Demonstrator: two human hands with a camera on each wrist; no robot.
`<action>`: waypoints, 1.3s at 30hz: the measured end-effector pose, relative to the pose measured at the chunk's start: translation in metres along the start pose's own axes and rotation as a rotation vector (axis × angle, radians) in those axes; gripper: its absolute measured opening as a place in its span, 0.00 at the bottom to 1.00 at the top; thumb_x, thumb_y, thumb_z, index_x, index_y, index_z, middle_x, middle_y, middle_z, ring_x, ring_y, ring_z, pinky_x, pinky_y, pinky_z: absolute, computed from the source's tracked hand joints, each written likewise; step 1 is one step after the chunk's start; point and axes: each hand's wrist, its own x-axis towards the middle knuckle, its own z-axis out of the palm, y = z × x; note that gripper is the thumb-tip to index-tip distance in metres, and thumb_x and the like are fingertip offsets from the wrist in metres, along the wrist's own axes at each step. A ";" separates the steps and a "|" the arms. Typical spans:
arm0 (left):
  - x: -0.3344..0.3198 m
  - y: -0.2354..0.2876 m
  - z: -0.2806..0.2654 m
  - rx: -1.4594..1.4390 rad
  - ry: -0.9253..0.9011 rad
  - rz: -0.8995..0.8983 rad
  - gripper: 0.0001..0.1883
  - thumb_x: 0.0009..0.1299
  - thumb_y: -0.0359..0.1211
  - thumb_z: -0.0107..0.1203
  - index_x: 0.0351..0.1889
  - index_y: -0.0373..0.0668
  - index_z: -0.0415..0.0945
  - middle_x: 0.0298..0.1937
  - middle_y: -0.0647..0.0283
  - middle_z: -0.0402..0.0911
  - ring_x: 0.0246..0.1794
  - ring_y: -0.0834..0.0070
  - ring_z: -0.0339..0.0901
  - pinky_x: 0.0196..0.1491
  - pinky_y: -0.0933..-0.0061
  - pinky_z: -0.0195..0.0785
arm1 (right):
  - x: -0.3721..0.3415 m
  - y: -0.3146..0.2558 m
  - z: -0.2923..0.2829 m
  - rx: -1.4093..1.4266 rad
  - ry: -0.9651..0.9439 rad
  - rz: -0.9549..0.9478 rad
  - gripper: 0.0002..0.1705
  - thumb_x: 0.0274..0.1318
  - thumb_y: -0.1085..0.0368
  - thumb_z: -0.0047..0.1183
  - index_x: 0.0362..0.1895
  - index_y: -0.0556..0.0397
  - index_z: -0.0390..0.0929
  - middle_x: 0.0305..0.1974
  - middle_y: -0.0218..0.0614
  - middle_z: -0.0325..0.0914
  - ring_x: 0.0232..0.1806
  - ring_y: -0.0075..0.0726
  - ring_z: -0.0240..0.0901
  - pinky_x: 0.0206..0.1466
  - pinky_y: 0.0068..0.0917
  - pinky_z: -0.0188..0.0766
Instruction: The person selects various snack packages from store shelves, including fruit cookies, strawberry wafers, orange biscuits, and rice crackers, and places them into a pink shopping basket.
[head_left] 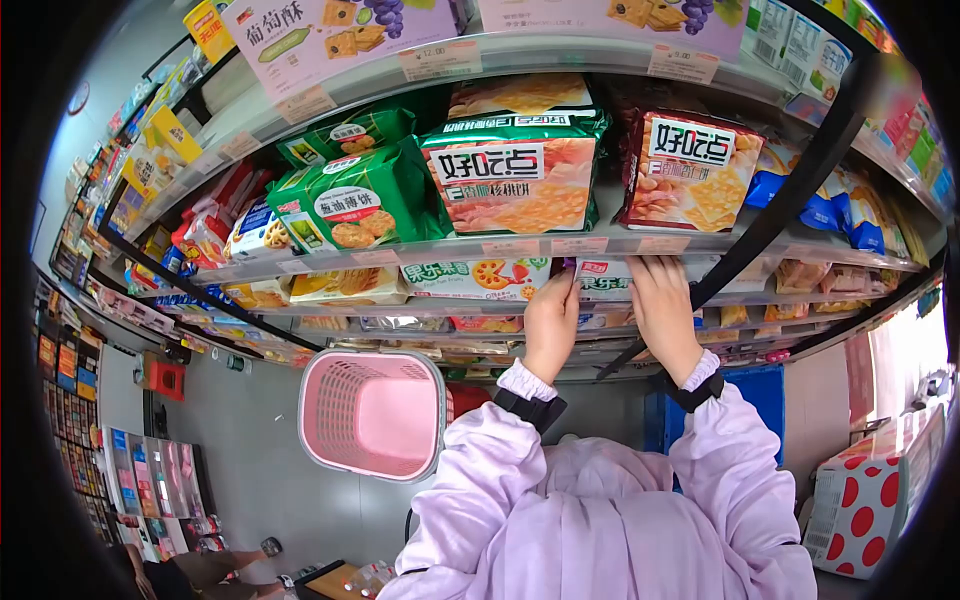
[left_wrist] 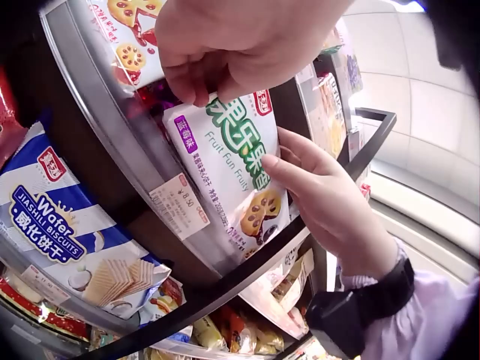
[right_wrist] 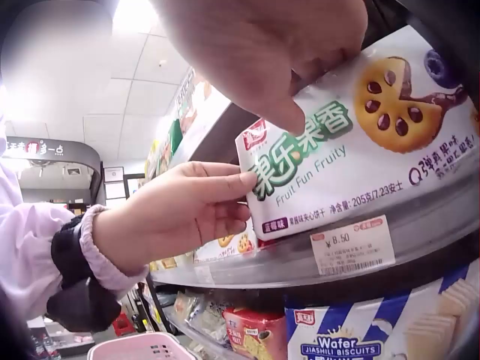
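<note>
A white "Fruit Fun Fruity" biscuit pack (head_left: 603,280) (left_wrist: 225,150) (right_wrist: 330,165) with green lettering stands on a shelf below the green and red biscuit packs. My left hand (head_left: 553,318) (left_wrist: 247,41) (right_wrist: 176,214) pinches its left end between thumb and fingers. At the other end, my right hand (head_left: 664,308) (left_wrist: 334,199) (right_wrist: 270,45) grips it, thumb on the front and fingers partly hidden behind. A price tag (left_wrist: 180,205) (right_wrist: 352,245) reading 8.50 is on the shelf edge below the pack.
A pink basket (head_left: 433,400) is on the floor to the left. A black bar (head_left: 790,205) crosses the shelves at the right. Blue-striped wafer packs (left_wrist: 64,225) (right_wrist: 352,330) lie one shelf lower. A blue container (head_left: 755,400) stands under the shelves at the right.
</note>
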 end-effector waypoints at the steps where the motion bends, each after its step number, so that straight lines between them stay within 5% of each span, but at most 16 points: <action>1: 0.002 -0.001 0.001 0.027 -0.013 -0.016 0.09 0.62 0.28 0.46 0.36 0.32 0.71 0.32 0.47 0.74 0.34 0.51 0.71 0.36 0.61 0.64 | 0.001 0.002 0.003 -0.009 0.000 0.000 0.21 0.43 0.71 0.45 0.47 0.55 0.67 0.49 0.43 0.65 0.54 0.48 0.56 0.59 0.41 0.50; 9: -0.014 0.001 0.008 0.037 0.084 0.015 0.13 0.60 0.25 0.45 0.43 0.30 0.68 0.31 0.45 0.73 0.34 0.50 0.71 0.36 0.63 0.64 | 0.001 0.005 0.023 0.010 0.046 -0.024 0.21 0.42 0.71 0.43 0.46 0.54 0.69 0.47 0.41 0.68 0.53 0.46 0.59 0.58 0.41 0.51; 11: -0.027 0.005 0.007 0.031 0.002 -0.038 0.22 0.59 0.24 0.45 0.52 0.29 0.60 0.43 0.43 0.71 0.45 0.52 0.69 0.48 0.65 0.62 | -0.002 0.009 0.025 0.057 0.010 -0.012 0.22 0.44 0.72 0.45 0.48 0.56 0.66 0.49 0.44 0.65 0.55 0.49 0.56 0.60 0.42 0.49; 15: -0.048 0.019 -0.011 0.031 -0.033 0.026 0.25 0.57 0.24 0.47 0.54 0.30 0.58 0.53 0.43 0.63 0.57 0.52 0.59 0.59 0.63 0.53 | -0.006 0.001 0.009 0.134 0.005 0.011 0.25 0.45 0.71 0.45 0.52 0.57 0.63 0.55 0.49 0.58 0.59 0.54 0.50 0.62 0.43 0.44; 19: -0.089 0.011 -0.051 -0.024 -0.246 -0.003 0.20 0.57 0.25 0.49 0.49 0.35 0.65 0.48 0.48 0.68 0.50 0.56 0.66 0.52 0.65 0.60 | -0.035 -0.030 -0.011 0.394 -0.059 0.048 0.26 0.45 0.76 0.45 0.53 0.58 0.61 0.57 0.49 0.56 0.59 0.54 0.52 0.60 0.39 0.50; 22: -0.134 -0.001 -0.094 0.028 -0.592 -0.185 0.21 0.61 0.33 0.48 0.52 0.37 0.65 0.42 0.48 0.72 0.40 0.61 0.73 0.43 0.66 0.65 | -0.070 -0.065 -0.013 0.598 -0.242 0.041 0.24 0.45 0.75 0.45 0.52 0.57 0.63 0.57 0.50 0.57 0.59 0.54 0.53 0.61 0.37 0.51; 27: -0.221 -0.032 -0.165 0.090 -0.740 -0.302 0.24 0.63 0.38 0.47 0.54 0.34 0.62 0.50 0.48 0.69 0.47 0.60 0.70 0.48 0.67 0.64 | -0.131 -0.135 0.011 0.911 -0.637 0.025 0.20 0.44 0.72 0.49 0.46 0.55 0.67 0.45 0.46 0.69 0.45 0.47 0.68 0.49 0.34 0.64; 30: -0.262 -0.024 -0.222 0.063 -0.669 -0.482 0.25 0.64 0.40 0.47 0.55 0.35 0.60 0.51 0.48 0.69 0.47 0.61 0.70 0.48 0.68 0.64 | -0.148 -0.191 0.022 0.911 -0.852 -0.144 0.17 0.46 0.68 0.48 0.44 0.55 0.69 0.41 0.44 0.71 0.42 0.46 0.69 0.46 0.34 0.65; 35: -0.368 -0.051 -0.320 0.039 -0.432 -0.464 0.26 0.64 0.39 0.48 0.57 0.36 0.60 0.52 0.49 0.69 0.46 0.62 0.71 0.48 0.68 0.64 | -0.173 -0.315 0.055 0.813 -0.941 -0.552 0.17 0.47 0.64 0.47 0.44 0.54 0.70 0.41 0.44 0.72 0.42 0.47 0.69 0.45 0.35 0.66; 39: -0.437 -0.037 -0.424 0.048 -0.317 -0.709 0.24 0.63 0.39 0.48 0.54 0.35 0.62 0.51 0.46 0.69 0.51 0.57 0.67 0.52 0.67 0.60 | -0.188 -0.436 0.061 0.828 -1.065 -0.699 0.18 0.48 0.62 0.47 0.45 0.54 0.69 0.41 0.43 0.72 0.43 0.46 0.68 0.47 0.35 0.65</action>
